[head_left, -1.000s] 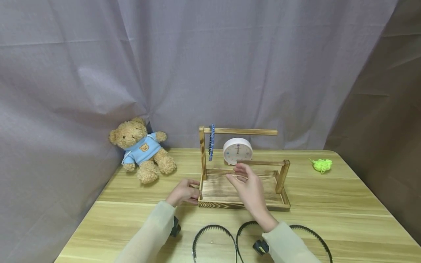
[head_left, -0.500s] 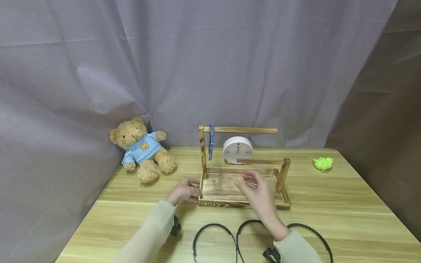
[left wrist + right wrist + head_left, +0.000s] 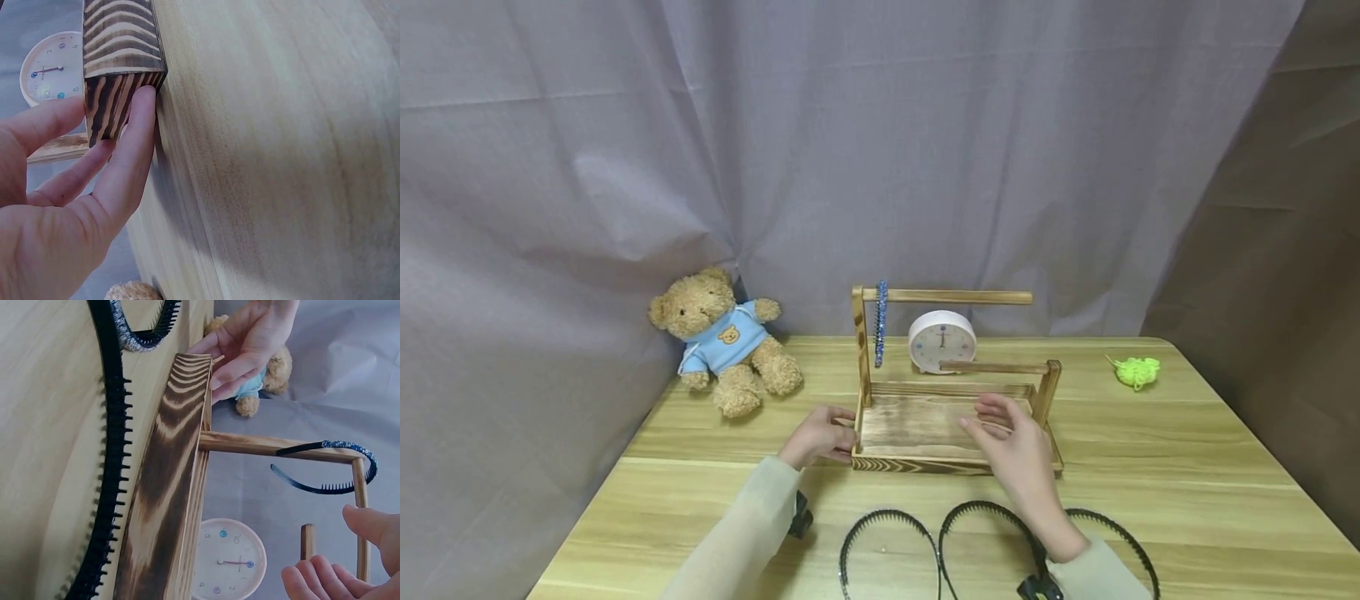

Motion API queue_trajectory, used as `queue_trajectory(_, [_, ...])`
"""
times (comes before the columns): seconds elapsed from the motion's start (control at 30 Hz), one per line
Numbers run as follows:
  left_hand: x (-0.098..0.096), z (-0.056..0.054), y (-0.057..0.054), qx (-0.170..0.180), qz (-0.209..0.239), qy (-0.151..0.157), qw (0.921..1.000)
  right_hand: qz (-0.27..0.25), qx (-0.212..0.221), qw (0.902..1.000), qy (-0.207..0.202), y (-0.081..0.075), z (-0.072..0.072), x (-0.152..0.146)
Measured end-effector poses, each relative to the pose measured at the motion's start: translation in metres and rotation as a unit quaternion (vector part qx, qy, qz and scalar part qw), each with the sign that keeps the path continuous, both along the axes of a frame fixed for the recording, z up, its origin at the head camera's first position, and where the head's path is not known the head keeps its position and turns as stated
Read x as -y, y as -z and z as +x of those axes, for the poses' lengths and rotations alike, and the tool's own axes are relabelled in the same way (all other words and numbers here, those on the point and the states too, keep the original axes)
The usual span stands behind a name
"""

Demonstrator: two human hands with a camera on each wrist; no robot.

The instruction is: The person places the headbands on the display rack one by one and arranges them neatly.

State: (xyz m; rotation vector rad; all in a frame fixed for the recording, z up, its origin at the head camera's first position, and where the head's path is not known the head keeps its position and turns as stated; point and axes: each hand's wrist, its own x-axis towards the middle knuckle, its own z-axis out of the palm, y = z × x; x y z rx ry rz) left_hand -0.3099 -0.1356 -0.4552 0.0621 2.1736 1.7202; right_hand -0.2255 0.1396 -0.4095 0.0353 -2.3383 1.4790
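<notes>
Curtain [image 3: 880, 167]: where the tabletop [image 3: 1187, 467] ends, grey cloth hangs in folds.
Tabletop: pale wood, streaked grain.
Wooden stand [image 3: 917, 465]: mid-table, tray flat, long axis running left to right; tall left upright carries an upper bar pointing right, short right upright a lower bar pointing left.
Teddy bear [image 3: 722, 342]: tan plush, blue shirt, seated left of the stand, well apart from it.
Loose headbands [image 3: 887, 512]: three, black, toothed; on the table before the stand, curved tops toward it, near ends out of frame.
Blue headband [image 3: 881, 325]: glittered, toothed; hung on the upper bar near the left upright, arch uppermost, ends downward, long axis vertical.
Right hand [image 3: 1017, 448]: over the tray's right part, unclosed, fingers loosely bent, thumb apart.
Left hand [image 3: 822, 435]: grips the tray's left end, near its front corner.
Clock [image 3: 942, 342]: round, white, standing behind the tray.
Yarn bundle [image 3: 1137, 373]: neon green, far right.
</notes>
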Motion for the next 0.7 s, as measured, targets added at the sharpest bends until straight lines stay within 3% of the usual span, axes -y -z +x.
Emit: queue_trajectory(0.7, [0.001, 0.0, 0.0, -0.003, 0.003, 0.001, 1.0, 0.038, 0.013, 0.9992, 0.003, 0.018, 0.012, -0.021])
